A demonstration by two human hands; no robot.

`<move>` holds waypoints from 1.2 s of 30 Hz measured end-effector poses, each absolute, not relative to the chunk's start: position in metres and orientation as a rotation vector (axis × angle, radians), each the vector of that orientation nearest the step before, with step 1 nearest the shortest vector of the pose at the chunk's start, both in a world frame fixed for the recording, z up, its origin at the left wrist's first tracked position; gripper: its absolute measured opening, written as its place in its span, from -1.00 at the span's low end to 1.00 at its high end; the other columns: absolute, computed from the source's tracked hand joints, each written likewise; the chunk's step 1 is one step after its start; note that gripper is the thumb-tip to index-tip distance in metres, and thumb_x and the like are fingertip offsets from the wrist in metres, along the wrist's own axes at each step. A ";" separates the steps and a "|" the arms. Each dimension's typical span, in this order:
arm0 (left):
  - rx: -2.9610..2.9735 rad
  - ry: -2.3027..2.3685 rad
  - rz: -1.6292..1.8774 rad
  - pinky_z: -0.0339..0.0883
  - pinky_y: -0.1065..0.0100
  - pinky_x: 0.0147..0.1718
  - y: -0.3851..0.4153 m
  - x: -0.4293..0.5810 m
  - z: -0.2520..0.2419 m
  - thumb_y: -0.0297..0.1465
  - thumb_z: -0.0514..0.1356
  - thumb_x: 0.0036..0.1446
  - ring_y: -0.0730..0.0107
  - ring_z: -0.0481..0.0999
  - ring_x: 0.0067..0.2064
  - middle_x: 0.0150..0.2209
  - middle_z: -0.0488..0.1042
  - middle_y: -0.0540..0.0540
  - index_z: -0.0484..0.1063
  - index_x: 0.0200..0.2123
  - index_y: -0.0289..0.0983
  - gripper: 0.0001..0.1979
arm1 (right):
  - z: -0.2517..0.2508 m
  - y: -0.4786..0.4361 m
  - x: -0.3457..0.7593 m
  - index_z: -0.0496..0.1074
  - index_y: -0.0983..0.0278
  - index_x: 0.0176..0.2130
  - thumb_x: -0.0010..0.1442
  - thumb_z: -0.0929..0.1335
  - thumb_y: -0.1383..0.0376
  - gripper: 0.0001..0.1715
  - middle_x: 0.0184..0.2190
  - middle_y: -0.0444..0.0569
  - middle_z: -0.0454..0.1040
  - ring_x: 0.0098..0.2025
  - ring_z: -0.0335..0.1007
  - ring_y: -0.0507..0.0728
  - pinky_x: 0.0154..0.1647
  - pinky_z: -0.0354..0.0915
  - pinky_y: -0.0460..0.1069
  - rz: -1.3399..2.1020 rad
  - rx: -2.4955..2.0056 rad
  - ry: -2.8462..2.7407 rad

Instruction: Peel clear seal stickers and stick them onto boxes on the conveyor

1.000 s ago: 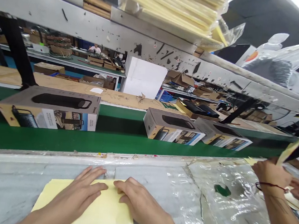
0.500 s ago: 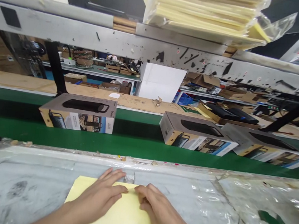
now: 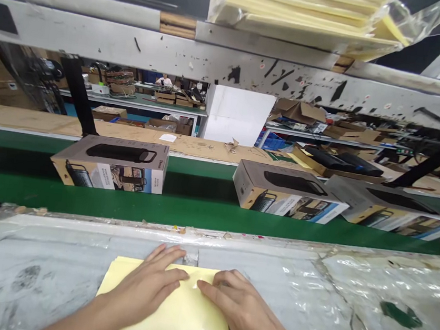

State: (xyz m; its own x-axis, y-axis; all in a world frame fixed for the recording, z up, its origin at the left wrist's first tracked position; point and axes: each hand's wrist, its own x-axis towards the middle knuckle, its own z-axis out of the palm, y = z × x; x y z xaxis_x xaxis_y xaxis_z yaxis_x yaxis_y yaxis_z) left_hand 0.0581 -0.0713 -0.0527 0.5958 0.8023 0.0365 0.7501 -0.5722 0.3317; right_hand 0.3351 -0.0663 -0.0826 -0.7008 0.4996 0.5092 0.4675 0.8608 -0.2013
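Worktop: plastic film (image 3: 294, 284) covers our bench from eight o'clock round to four, bordered by the green belt (image 3: 194, 215) beyond.
Cartons: three printed ones stand on that belt, the left carton (image 3: 108, 165) near nine o'clock, the middle carton (image 3: 288, 191) and right carton (image 3: 393, 208) touching or nearly so towards three.
Overhead: we see a bagged paper stack (image 3: 300, 15) at one o'clock.
Yellow sheets (image 3: 186, 322): lying flat at six o'clock, slightly out of line at their far left corner.
Left hand (image 3: 148, 290): palm down at seven o'clock, fingers loosely spread, pressing the sheets, gripping nothing.
Right hand (image 3: 241, 305): half-curled at five o'clock over their far right corner; its undersides are hidden, so we cannot tell whether it pinches an edge.
Change: right fingers have re-bent since half a second ago; the left hand has barely shifted.
Meaning: we judge the far edge is being worked, with no sheet lifted.
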 end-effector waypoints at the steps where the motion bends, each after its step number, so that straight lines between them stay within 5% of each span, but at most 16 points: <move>1: 2.553 1.264 0.275 0.14 -0.21 0.37 -0.071 0.057 -0.054 -0.47 0.07 0.39 0.04 0.27 0.40 0.35 0.35 -0.12 0.53 0.09 -0.07 -0.65 | -0.080 -0.067 0.335 0.34 0.22 0.22 0.39 0.21 0.50 -0.52 -0.24 0.05 0.52 -0.21 0.41 0.14 -0.20 0.36 0.02 0.114 -0.707 -2.473; 10: 2.596 1.230 0.206 0.07 -0.26 0.38 -0.068 0.057 -0.055 -0.44 0.00 0.44 0.02 0.21 0.43 0.38 0.29 -0.18 0.50 0.15 -0.10 -0.62 | -0.089 -0.063 0.333 0.24 0.17 0.24 0.31 0.25 0.51 -0.43 -0.15 -0.01 0.44 -0.01 0.37 0.12 0.11 0.35 0.10 0.947 -0.861 -2.180; 17: 2.742 1.163 0.199 0.12 -0.31 0.34 -0.066 0.054 -0.061 -0.10 0.11 0.40 -0.07 0.26 0.40 0.36 0.31 -0.25 0.46 0.16 -0.14 -0.61 | -0.079 -0.058 0.343 0.13 0.10 0.22 0.26 0.45 0.30 -0.34 -0.35 -0.20 0.46 -0.15 0.46 0.07 0.06 0.35 0.09 1.305 -0.670 -1.453; 25: 3.003 0.971 0.366 0.11 -0.23 0.36 -0.076 0.064 -0.052 -0.50 0.10 0.39 0.07 0.35 0.34 0.26 0.39 -0.26 0.48 0.02 -0.16 -0.76 | -0.056 -0.053 0.360 0.15 0.02 0.20 0.14 0.55 0.31 -0.20 -0.37 -0.22 0.47 -0.32 0.49 0.04 -0.16 0.46 0.03 1.360 -0.585 -1.021; 31: 2.369 1.078 0.592 0.32 0.08 0.23 0.012 0.121 -0.002 -0.31 0.20 0.32 0.11 0.47 0.16 0.07 0.51 -0.14 0.57 -0.15 -0.13 -0.85 | -0.064 -0.047 0.366 0.20 -0.06 0.23 0.24 0.48 0.32 -0.30 -0.31 -0.17 0.46 -0.28 0.43 -0.02 -0.22 0.41 -0.12 1.234 -0.640 -1.058; 34: 1.587 1.304 0.994 0.08 0.03 0.36 0.100 0.182 0.015 -0.24 0.41 0.09 -0.02 0.31 0.33 0.18 0.47 -0.19 0.55 -0.12 -0.17 -0.70 | -0.075 -0.042 0.372 0.18 -0.15 0.27 0.33 0.37 0.36 -0.35 -0.26 -0.16 0.45 -0.21 0.46 -0.03 -0.11 0.45 -0.12 0.962 -0.729 -1.245; 36: 1.398 1.332 1.029 0.16 -0.09 0.29 0.152 0.224 0.016 -0.11 0.40 0.10 -0.17 0.22 0.39 0.20 0.46 -0.30 0.52 -0.08 -0.18 -0.61 | -0.083 -0.040 0.375 0.16 -0.17 0.29 0.35 0.32 0.40 -0.33 -0.24 -0.15 0.44 -0.17 0.47 -0.04 -0.04 0.46 -0.13 0.799 -0.801 -1.366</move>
